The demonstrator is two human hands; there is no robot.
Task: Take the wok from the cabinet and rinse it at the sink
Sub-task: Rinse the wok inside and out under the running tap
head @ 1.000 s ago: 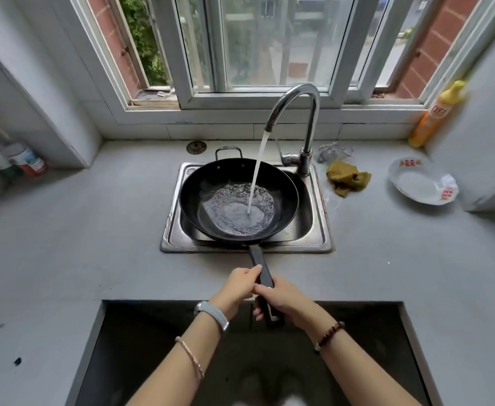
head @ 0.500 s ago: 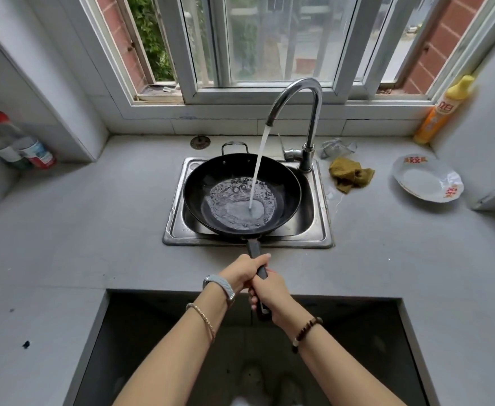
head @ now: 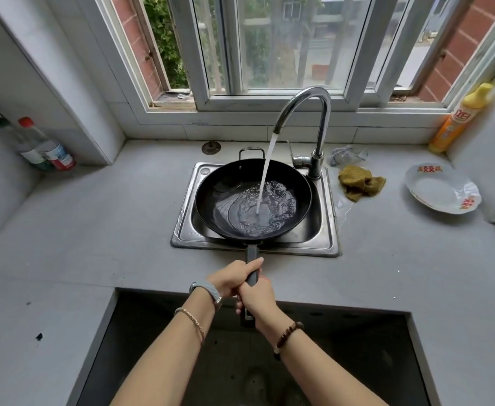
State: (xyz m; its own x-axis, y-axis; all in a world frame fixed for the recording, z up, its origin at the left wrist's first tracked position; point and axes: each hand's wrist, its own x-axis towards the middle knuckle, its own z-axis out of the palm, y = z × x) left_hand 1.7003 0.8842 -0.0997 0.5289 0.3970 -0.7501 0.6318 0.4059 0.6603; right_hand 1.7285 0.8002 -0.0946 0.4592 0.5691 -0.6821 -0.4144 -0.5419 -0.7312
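Soft daylight came through the window (head: 284,45) behind the sink (head: 181,230), leaving the grey countertop (head: 94,230) evenly bright with only faint shadows, while the recess (head: 343,361) below its front edge lay dark. The wide-angle lens bowed the window frames and counter edges near the borders, small highlights glinted on the chrome faucet (head: 325,118) and the water (head: 269,200) in the wok (head: 211,194), and the outer corners looked slightly soft.

i have only one view, a wide camera on my head that looks forward and down at the counter (head: 94,230) from close above. the sink (head: 332,227) is near the middle and the window (head: 269,54) fills the top edge.
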